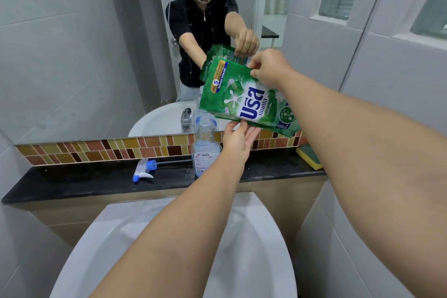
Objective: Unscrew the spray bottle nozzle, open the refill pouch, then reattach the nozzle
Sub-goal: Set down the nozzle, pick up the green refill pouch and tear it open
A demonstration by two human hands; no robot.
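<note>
A green refill pouch (244,97) is held tilted in the air above the ledge. My right hand (268,69) pinches its upper corner. My left hand (238,139) supports its lower edge from beneath, fingers fairly straight. Just left of that hand stands the clear spray bottle (205,146) on the black ledge, its neck bare and uncapped, a little pale liquid inside. The detached white and blue nozzle (144,169) lies on its side further left on the ledge, its thin dip tube pointing toward the bottle.
The black stone ledge (96,181) runs across below a mirror (84,55) and a strip of brown mosaic tiles. A yellow and green sponge (309,156) sits at its right end. A white basin (169,249) lies under my arms. Tiled walls close in on both sides.
</note>
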